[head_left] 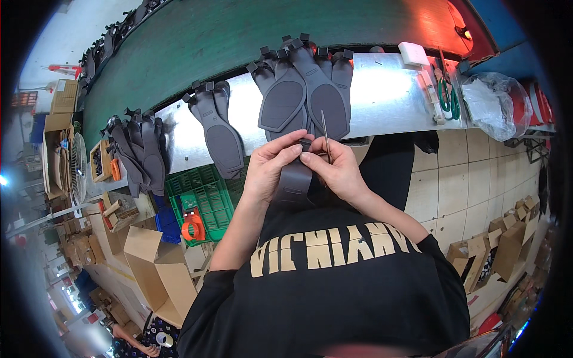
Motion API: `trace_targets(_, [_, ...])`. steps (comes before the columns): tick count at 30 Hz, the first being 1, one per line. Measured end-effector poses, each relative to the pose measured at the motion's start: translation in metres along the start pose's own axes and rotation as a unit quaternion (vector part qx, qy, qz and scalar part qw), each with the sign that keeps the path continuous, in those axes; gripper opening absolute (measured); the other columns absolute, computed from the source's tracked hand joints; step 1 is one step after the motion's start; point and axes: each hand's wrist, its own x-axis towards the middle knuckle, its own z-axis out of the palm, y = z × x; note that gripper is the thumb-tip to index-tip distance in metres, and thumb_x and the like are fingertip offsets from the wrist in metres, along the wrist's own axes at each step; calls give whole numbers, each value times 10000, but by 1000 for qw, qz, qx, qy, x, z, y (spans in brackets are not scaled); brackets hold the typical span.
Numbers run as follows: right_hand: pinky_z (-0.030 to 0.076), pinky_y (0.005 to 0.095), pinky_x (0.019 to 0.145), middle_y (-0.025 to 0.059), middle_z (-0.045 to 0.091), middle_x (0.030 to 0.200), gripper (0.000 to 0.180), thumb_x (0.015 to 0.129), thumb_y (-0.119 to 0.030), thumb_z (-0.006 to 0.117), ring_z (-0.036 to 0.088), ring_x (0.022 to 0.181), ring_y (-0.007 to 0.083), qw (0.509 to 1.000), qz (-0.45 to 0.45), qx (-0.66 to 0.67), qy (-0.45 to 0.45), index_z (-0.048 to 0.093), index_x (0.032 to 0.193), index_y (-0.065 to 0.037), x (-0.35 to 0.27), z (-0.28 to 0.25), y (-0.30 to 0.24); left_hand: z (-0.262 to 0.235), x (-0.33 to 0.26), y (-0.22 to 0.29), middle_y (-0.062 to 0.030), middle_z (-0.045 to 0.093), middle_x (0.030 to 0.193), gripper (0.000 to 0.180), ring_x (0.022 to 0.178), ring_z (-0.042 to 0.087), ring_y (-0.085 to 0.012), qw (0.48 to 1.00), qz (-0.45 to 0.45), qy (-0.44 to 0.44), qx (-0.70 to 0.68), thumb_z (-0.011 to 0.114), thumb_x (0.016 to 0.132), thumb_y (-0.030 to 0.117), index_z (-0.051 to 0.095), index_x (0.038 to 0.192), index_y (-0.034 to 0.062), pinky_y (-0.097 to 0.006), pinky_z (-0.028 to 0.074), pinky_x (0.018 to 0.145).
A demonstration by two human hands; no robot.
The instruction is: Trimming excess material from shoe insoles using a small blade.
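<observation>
My left hand (pixel 270 164) pinches the upper end of a dark grey shoe sole (pixel 293 181), which hangs in front of my chest. On the other side, the closed fingers of my right hand (pixel 341 173) grip the same end. A thin pointed metal blade (pixel 324 126) sticks up from my right hand; its handle is hidden in the palm. Just beyond my hands, a pile of similar soles (pixel 283 100) with small block ends lies on the metal ledge (pixel 382 95). More soles (pixel 221 136) lie to the left, and another bunch (pixel 140 150) sits farther left.
A green conveyor belt (pixel 239 36) runs behind the ledge. To the right are green-handled scissors (pixel 444 95), a white block (pixel 413 54) and a plastic bag (pixel 492 98). Below left stand a green crate (pixel 206 194), an orange tape dispenser (pixel 192 228) and an open cardboard box (pixel 156 262). Another person's arm (pixel 134 341) shows lower left.
</observation>
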Motion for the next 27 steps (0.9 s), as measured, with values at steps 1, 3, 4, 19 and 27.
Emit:
trace_targets(1, [449, 187, 659, -3, 601, 837, 105, 916, -92, 658, 542, 743, 32, 1000, -2, -1, -1, 605, 910, -2, 1, 0, 1, -1, 0, 0, -150, 667, 1153, 321, 995, 653, -182, 1000, 1, 2, 5, 606, 895, 45, 632, 1206, -32, -291, 532, 875])
trace_targets(3, [448, 185, 657, -3, 602, 834, 102, 917, -91, 656, 540, 738, 31, 1000, -4, -1, -1, 607, 911, -2, 1, 0, 2, 2, 0, 1, -147, 673, 1136, 305, 974, 656, -175, 1000, 4, 9, 10, 607, 891, 44, 642, 1184, -34, -287, 533, 866])
trace_targets(4, [444, 183, 653, -6, 603, 830, 101, 917, -94, 656, 538, 732, 29, 1000, -4, -5, -2, 610, 913, -4, 1, 0, 1, 3, 0, 2, -143, 680, 1118, 289, 952, 659, -169, 1000, 8, 16, 16, 607, 888, 43, 651, 1162, -37, -283, 534, 858])
trace_targets(19, [424, 194, 588, -22, 604, 793, 158, 882, -130, 692, 508, 663, 17, 998, -54, -10, 34, 619, 924, 4, 5, -1, 14, 1, 4, 6, -116, 654, 1186, 381, 1090, 587, -163, 995, 22, -13, 99, 588, 902, 129, 593, 1246, -35, -290, 434, 969])
trace_targets(27, [404, 220, 556, 8, 554, 823, 210, 851, -154, 714, 498, 636, 49, 979, -151, -121, 71, 627, 953, 7, 7, -9, 2, 14, -12, 9, -136, 502, 1374, 922, 1271, 478, -211, 980, 17, -95, 175, 858, 651, 181, 405, 1417, -60, -336, 356, 1067])
